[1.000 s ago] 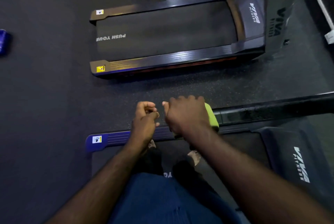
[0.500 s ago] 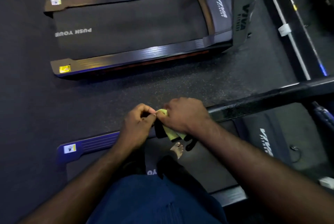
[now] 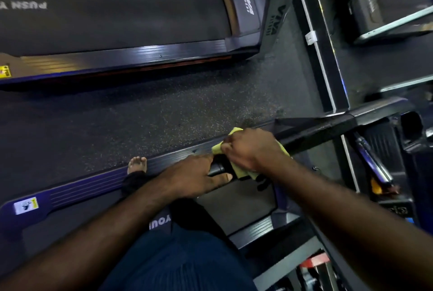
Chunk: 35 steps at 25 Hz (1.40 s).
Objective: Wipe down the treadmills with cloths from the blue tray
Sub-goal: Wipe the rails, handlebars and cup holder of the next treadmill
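The right hand (image 3: pixel 253 150) clutched a crumpled yellow cloth (image 3: pixel 234 133) round the black rail (image 3: pixel 328 126). The left hand (image 3: pixel 194 178) gripped the rail's end, just left of it. The far treadmill (image 3: pixel 117 21) read VIVA.

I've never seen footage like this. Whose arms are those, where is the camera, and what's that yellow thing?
There is no machine here. A person wears a camera on the head, looking down, so you see their own arms. They stand on a treadmill; a bare foot shows at its side rail. The right hand grips a yellow cloth wrapped round the black handrail. The left hand holds the handrail's end beside it. A second treadmill lies across the speckled floor.
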Tool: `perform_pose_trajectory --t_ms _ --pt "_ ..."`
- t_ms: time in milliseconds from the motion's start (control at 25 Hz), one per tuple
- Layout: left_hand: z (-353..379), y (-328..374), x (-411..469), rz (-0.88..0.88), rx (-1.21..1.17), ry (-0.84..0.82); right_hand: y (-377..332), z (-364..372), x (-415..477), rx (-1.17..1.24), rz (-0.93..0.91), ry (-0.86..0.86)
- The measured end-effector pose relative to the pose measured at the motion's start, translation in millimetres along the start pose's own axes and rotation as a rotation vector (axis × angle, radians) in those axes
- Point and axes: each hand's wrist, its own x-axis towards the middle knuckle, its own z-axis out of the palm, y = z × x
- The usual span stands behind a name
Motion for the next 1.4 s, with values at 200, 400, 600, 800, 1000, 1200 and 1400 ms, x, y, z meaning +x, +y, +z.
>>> perform_pose_trajectory --t_ms 200,400,600,800,1000,1200,1400 --pt "-6 -3 11 0.004 0.008 -0.136 89 -12 29 -0.030 0.310 -0.110" --pt "-23 12 10 -0.026 -0.010 -0.231 2 13 -2 0.119 0.051 0.180" --pt "-31 36 26 -0.040 -0.107 -0.243 94 28 0 0.351 0.393 0.451" --pt "-21 56 46 -0.019 -0.141 -0.228 30 83 -25 0.461 0.388 0.749" --pt "-16 82 77 0.027 -0.087 -0.229 121 87 -3 0.550 0.679 0.911" --pt "-6 102 87 0.114 -0.025 -0.155 90 100 -13 0.590 0.581 0.957" --pt "1 94 103 0.104 0.009 -0.126 246 80 11 0.642 0.882 0.902"
